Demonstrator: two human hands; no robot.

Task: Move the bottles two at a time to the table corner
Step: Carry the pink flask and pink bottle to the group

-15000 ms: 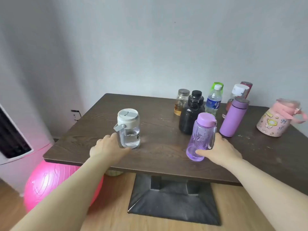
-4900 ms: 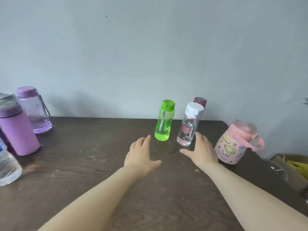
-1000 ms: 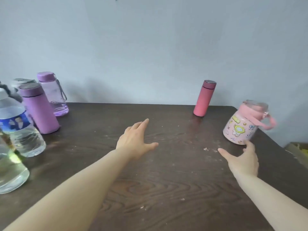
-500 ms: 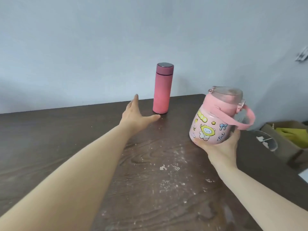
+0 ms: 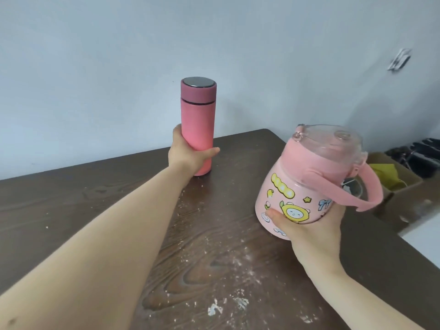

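Observation:
A slim pink thermos with a darker cap and a metal top stands upright near the far edge of the dark wooden table. My left hand is wrapped around its lower half. A round pink jug with cartoon stickers, a clear lid and a pink strap handle is tilted and lifted off the table at the right. My right hand grips it from underneath.
White crumbs and smears dot the table near its front middle. A cardboard box with something yellow in it sits on the floor beyond the table's right edge. The grey wall runs close behind the table.
My left hand has closed around the pink thermos, which it was only reaching toward before. My right hand has lifted and tilted the pink jug nearer to me.

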